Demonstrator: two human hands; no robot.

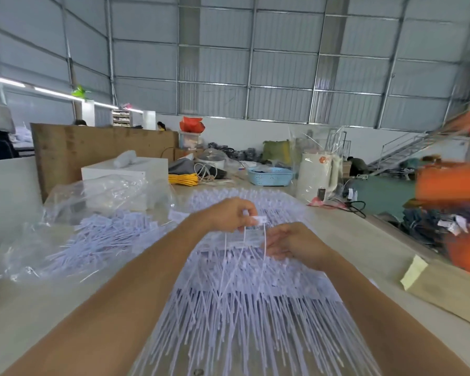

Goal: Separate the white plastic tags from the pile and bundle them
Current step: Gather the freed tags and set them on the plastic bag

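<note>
A wide pile of white plastic tags (244,289) covers the middle of the table in layered rows, thin tails pointing toward me. My left hand (228,214) is raised over the pile and pinches the heads of a few white tags (258,220), whose tails hang down. My right hand (293,244) sits just right of those hanging tails, fingers loosely curved and touching them; whether it grips any is unclear. More white tags (103,237) lie loose on the left, partly inside a clear plastic bag (92,196).
A blue basket (270,176), yellow cords (183,179), a white box (125,172) and a wrapped white appliance (316,176) stand at the table's far end. A brown envelope with a yellow slip (432,283) lies right. A blurred person in orange (456,191) is at the right edge.
</note>
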